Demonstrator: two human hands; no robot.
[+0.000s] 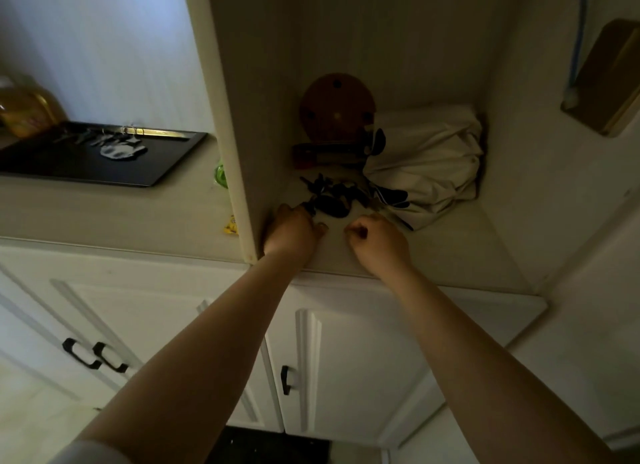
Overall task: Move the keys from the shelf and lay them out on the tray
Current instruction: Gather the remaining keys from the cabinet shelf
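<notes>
A dark bunch of keys (330,196) lies on the shelf floor (450,252) inside a cream alcove. My left hand (292,229) rests on the shelf by the left wall, its fingertips touching the near-left end of the bunch. My right hand (379,240) is curled loosely just right of it, a little short of the keys, with nothing visibly in it. A black tray (166,167) sits on the counter to the left, with a set of keys on a ring (117,141) lying on it.
Behind the keys stand a round brown wooden object (337,107), a dark flat box (327,155) and a white cloth bag (427,165). A yellow bottle (26,108) stands behind the tray. The alcove's side panel (228,117) separates shelf from tray. White cabinet doors (346,359) are below.
</notes>
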